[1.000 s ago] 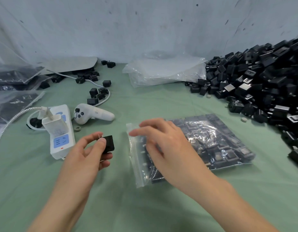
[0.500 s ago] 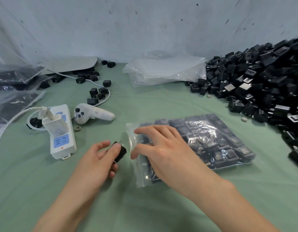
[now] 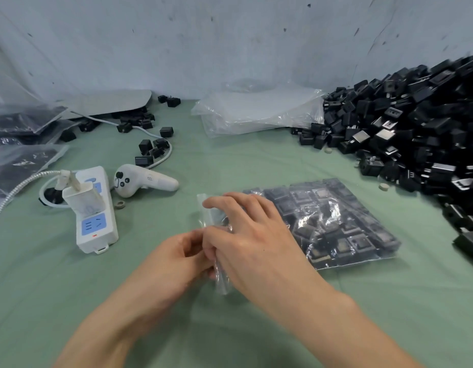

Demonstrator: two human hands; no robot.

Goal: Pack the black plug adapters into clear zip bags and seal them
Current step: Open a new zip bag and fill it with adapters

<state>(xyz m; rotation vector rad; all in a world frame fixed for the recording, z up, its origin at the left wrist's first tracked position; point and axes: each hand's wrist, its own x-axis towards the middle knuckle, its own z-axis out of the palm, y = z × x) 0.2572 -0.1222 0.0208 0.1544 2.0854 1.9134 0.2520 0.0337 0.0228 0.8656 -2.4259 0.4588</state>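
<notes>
Of the person, two hands and two forearms are on view. Left hand [image 3: 182, 251]: bare, uncovered from fingertips to wrist. Right hand [image 3: 256, 235]: likewise bare, with knuckles and tendons showing across its back. Left forearm [image 3: 118, 320] and right forearm [image 3: 336, 322]: both bare along the whole length seen. Fingernails are too blurred to assess. Whether a sleeve begins higher up cannot be told.

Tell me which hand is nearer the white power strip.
Left. The left hand is right of the power strip, at the mouth of the zip bag; the right hand lies farther right, on the bag.
</notes>
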